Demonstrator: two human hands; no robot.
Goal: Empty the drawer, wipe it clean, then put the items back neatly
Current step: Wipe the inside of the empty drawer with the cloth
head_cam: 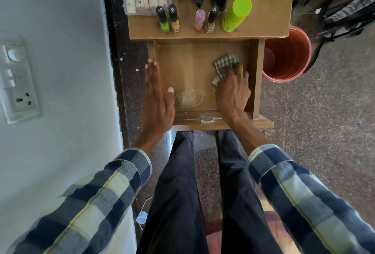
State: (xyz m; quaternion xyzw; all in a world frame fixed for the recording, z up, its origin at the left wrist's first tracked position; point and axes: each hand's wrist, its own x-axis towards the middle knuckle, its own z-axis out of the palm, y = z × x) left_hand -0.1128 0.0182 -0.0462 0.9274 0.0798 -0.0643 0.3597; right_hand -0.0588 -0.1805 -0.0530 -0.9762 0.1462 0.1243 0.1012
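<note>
The right hand (232,91) presses down on a crumpled checked cloth (224,66), its grip closed over the cloth's near part, working the right half of the drawer (188,71) floor. The left hand (157,99) lies flat and spread, holding nothing, along the drawer's left wall as if to steady it. The drawer is pulled out and bare inside: smooth pale wood with a faint oval mark near its front. So the wiping step looks underway; next the cloth needs to cover the left half and corners. Beyond the drawer, on the table (269,20), stand slim glossy nail polish bottles (169,19) and a lime-green cylindrical can (236,13), waiting to go back.
</note>
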